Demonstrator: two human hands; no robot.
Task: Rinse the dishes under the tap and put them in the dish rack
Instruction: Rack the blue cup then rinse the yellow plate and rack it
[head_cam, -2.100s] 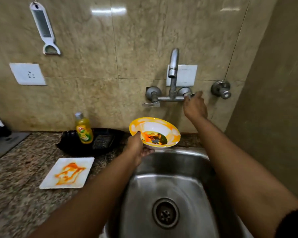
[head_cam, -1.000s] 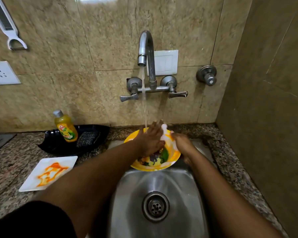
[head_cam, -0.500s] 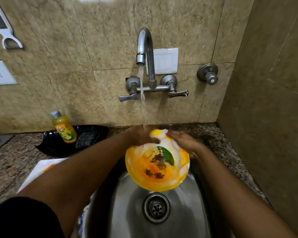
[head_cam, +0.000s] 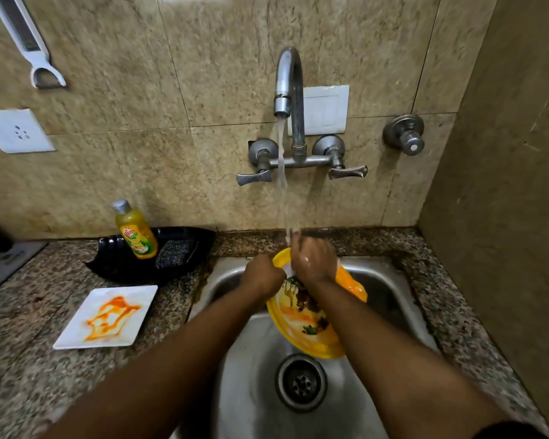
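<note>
A round yellow plate (head_cam: 308, 327) with a white, patterned middle is tilted over the steel sink (head_cam: 390, 289), its face toward me. My left hand (head_cam: 260, 275) grips its upper left rim. My right hand (head_cam: 313, 259) lies flat on the plate's upper face, under the stream of water that runs from the tap (head_cam: 287, 80). A square white plate (head_cam: 107, 316) smeared with orange sauce lies on the counter to the left of the sink. No dish rack is in view.
A black tray (head_cam: 114, 264) at the back of the granite counter holds a yellow soap bottle (head_cam: 135, 231) and a dark scrub pad (head_cam: 173, 253). The sink drain (head_cam: 300, 381) sits below the plate. A side wall stands close on the right.
The tap now runs. My right hand left the tap handle and came onto the plate's face. The plate has tipped up and shifted under the stream, with my left hand back at its left rim.
</note>
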